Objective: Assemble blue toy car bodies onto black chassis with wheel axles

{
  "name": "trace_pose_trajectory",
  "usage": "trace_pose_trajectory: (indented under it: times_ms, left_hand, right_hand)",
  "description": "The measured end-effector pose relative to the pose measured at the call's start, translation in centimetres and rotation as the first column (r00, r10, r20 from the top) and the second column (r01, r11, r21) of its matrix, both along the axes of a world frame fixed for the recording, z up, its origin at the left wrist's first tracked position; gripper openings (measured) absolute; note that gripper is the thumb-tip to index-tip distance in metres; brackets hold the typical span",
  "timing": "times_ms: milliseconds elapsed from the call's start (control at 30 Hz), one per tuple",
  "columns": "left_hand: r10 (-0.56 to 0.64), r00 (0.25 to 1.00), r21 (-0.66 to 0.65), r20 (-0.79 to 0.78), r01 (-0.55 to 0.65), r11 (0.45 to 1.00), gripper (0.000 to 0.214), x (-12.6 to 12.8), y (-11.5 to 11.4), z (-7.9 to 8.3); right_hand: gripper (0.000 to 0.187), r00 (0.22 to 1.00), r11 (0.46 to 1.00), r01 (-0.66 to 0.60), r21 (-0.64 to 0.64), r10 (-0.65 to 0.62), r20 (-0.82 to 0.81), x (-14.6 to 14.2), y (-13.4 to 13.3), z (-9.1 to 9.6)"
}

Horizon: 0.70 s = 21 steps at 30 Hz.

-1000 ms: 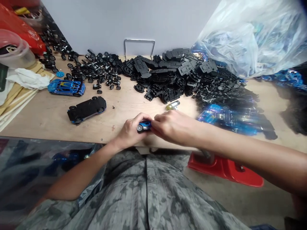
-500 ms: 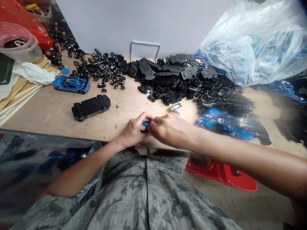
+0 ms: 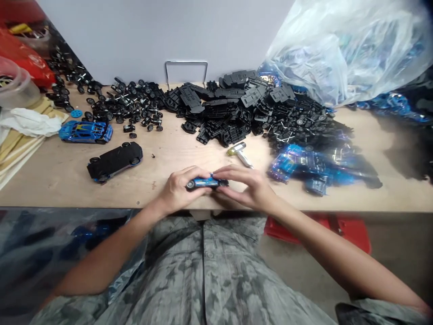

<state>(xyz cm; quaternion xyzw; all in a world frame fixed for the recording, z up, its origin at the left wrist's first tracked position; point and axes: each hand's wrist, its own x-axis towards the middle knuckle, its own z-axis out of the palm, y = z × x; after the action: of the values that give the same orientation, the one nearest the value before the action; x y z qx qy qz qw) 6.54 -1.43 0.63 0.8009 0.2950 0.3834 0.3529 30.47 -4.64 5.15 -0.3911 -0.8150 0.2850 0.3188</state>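
A small blue toy car (image 3: 205, 182) is held between both hands at the front edge of the wooden table (image 3: 61, 176). My left hand (image 3: 177, 192) grips its left end, fingers curled round it. Fingertips of my right hand (image 3: 248, 187) pinch its right end. Most of the car's side shows between the two hands.
A blue car (image 3: 85, 132) and an upside-down car (image 3: 114, 160) lie at the left. Black wheel sets (image 3: 131, 104) and a chassis heap (image 3: 233, 108) fill the back. Blue bodies (image 3: 304, 167), a clear bag (image 3: 341, 49), a small tool (image 3: 238, 151) are right. A red stool (image 3: 348, 232) stands below.
My right hand has slid back to the car's right end, uncovering most of the car. My right arm has swung down and nearer to my body.
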Motion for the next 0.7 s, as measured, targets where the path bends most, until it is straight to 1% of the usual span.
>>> trace_pose_trajectory:
  times_ms: [100, 200, 300, 433, 700]
  left_hand:
    - [-0.031, 0.992, 0.092, -0.125, 0.043, 0.995, 0.023, -0.2, 0.2, 1.1]
    - [-0.055, 0.983, 0.098, -0.178, 0.073, 0.992, 0.024, -0.1, 0.2, 1.7]
    - [-0.090, 0.986, 0.110, -0.137, 0.106, 0.988, 0.021, 0.2, 0.2, 1.6]
    - [-0.100, 0.992, 0.126, -0.073, 0.109, 0.986, 0.020, 0.4, 0.1, 1.3]
    - [-0.078, 0.995, 0.165, -0.068, 0.089, 0.982, 0.020, 0.7, 0.0, 1.0]
  right_hand:
    - [0.031, 0.999, 0.999, 0.010, 0.036, -0.008, -0.043, -0.5, -0.3, -0.7]
    - [0.033, 0.996, 0.994, 0.039, 0.106, -0.031, -0.082, -0.8, -0.4, -1.1]
    - [0.028, 0.992, 0.988, 0.094, 0.124, -0.082, -0.099, -1.1, -0.7, -1.5]
    - [0.025, 0.983, 0.982, 0.131, 0.138, -0.110, -0.148, -1.4, -0.9, -2.1]
    - [0.018, 0.971, 0.966, 0.202, 0.159, -0.176, -0.161, -2.1, -1.4, -2.8]
